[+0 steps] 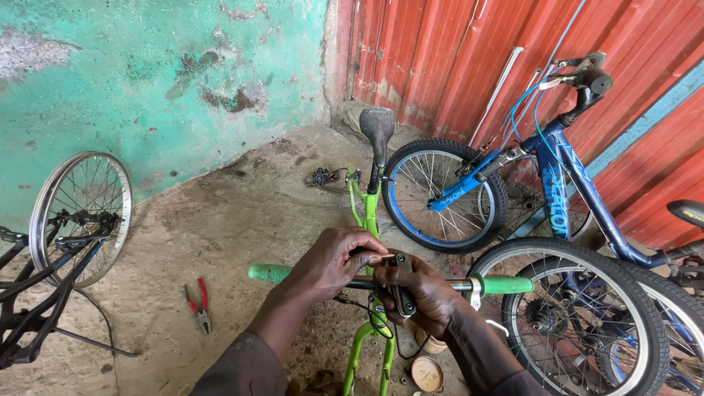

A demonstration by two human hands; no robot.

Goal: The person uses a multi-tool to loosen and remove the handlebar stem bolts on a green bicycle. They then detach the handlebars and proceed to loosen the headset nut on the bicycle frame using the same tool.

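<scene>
Head view, looking down: left hand (pixel 330 264) wrapped around a dark handlebar (pixel 367 282) running left to right, green sleeves (pixel 270 273) at both ends. Right hand (pixel 422 297) just beside it, grip closed on a black brake lever clamp (pixel 402 290) at the bar's middle, touching the left hand's fingers. Below, green bicycle frame (pixel 367 213) stretching away toward its black saddle (pixel 378 126). Red pliers (pixel 198 304) on concrete floor (pixel 242 213), left. Blue bicycle (pixel 565 191) against red metal wall (pixel 440 51).

Rough concrete floor (pixel 242 213): red pliers (pixel 198 306) at 8 o'clock, black derailleur part (pixel 323 177) at 12, round lid (pixel 426 373) at 5.
</scene>
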